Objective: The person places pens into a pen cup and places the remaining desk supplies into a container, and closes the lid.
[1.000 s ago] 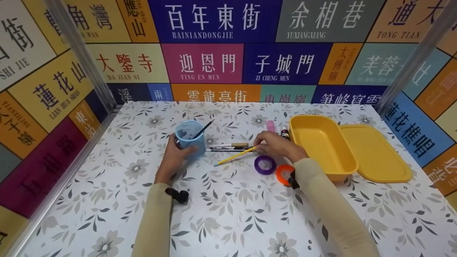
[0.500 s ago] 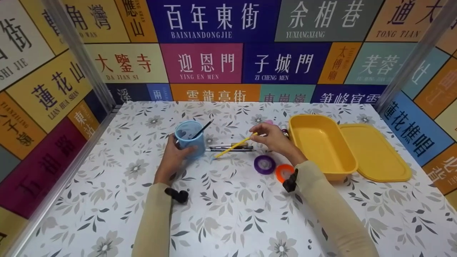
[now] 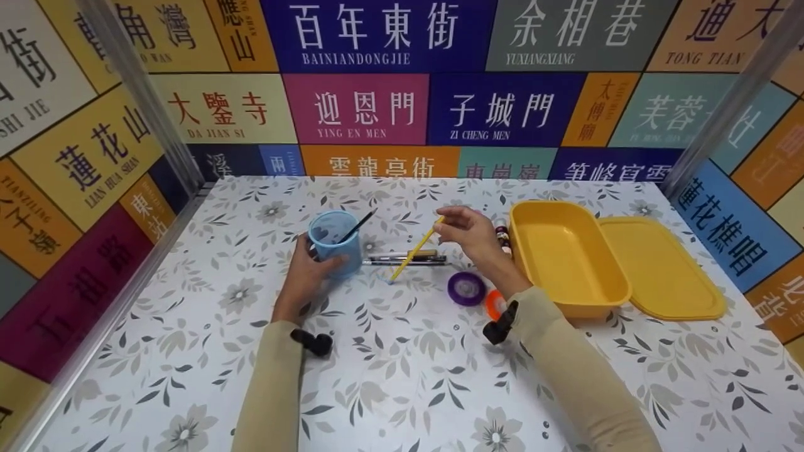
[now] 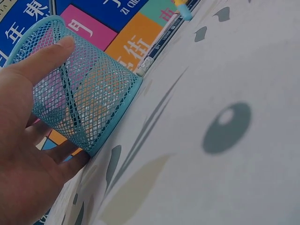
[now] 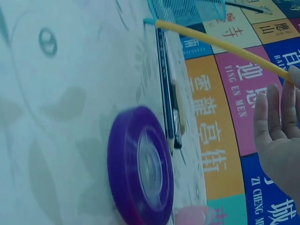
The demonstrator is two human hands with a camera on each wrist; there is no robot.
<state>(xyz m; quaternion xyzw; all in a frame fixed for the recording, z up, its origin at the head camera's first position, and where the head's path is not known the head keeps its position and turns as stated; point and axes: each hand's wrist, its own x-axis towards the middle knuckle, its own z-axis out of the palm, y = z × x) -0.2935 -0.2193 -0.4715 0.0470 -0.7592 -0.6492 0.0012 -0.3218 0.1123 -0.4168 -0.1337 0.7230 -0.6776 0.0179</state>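
A light blue mesh pen cup (image 3: 339, 254) stands upright on the table, a dark pencil (image 3: 357, 227) leaning in it. My left hand (image 3: 306, 273) grips the cup from its left side, thumb across the front in the left wrist view. My right hand (image 3: 471, 235) pinches a slender yellow pencil (image 3: 418, 248) near its upper end. It slants down to the left, its light blue end (image 5: 149, 21) low, close to the table; whether it touches cannot be told. Behind the yellow pencil lie several pens and pencils (image 3: 433, 261) side by side, right of the cup.
A purple tape roll (image 3: 467, 289) and a partly hidden orange roll (image 3: 494, 305) lie below my right hand. A small dark-labelled bottle (image 3: 502, 237) sits beside an open yellow box (image 3: 568, 263). The box's lid (image 3: 666, 270) lies to its right. A pink object (image 5: 192, 215) shows in the right wrist view.
My right hand has risen and moved slightly left and away with the yellow pencil, which now stands steeper. My left hand and the pen cup have stayed in place.
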